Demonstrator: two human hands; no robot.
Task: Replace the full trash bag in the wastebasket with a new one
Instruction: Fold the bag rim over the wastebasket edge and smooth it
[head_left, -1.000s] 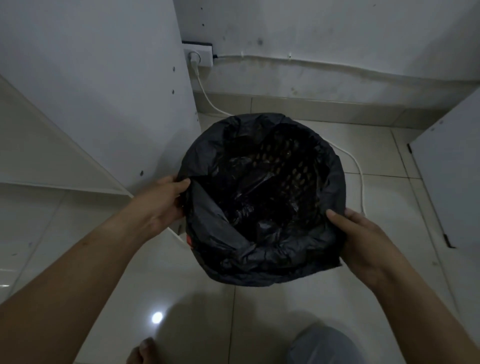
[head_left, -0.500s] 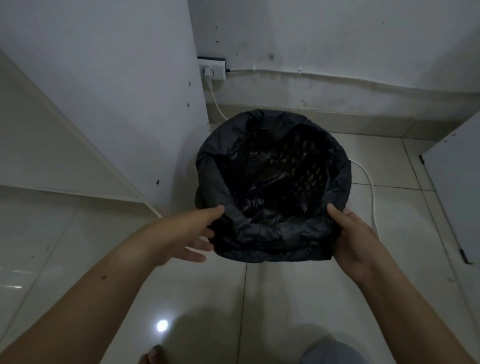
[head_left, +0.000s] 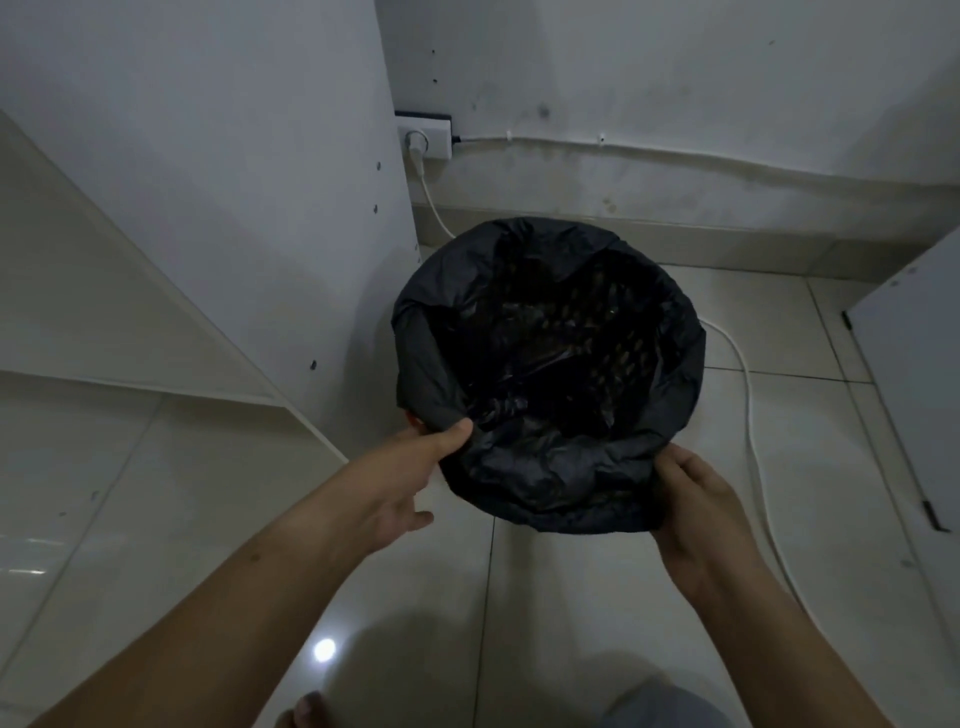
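Wastebasket (head_left: 597, 332) on floor by wall, black bag (head_left: 550, 467) folded over rim; left hand (head_left: 410, 467) pinches near edge, right hand (head_left: 696, 499) cups it, fingers hidden; lining looks nearly finished.

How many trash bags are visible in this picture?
1: a black trash bag lining the wastebasket, its edge folded over the rim. Another bag could lie hidden inside; the interior is too dark to tell.

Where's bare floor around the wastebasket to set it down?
Bare tile lies left of the left hand, below the white panel, and right of the white cable. It is crowded behind the wastebasket: cable, outlet, wall.
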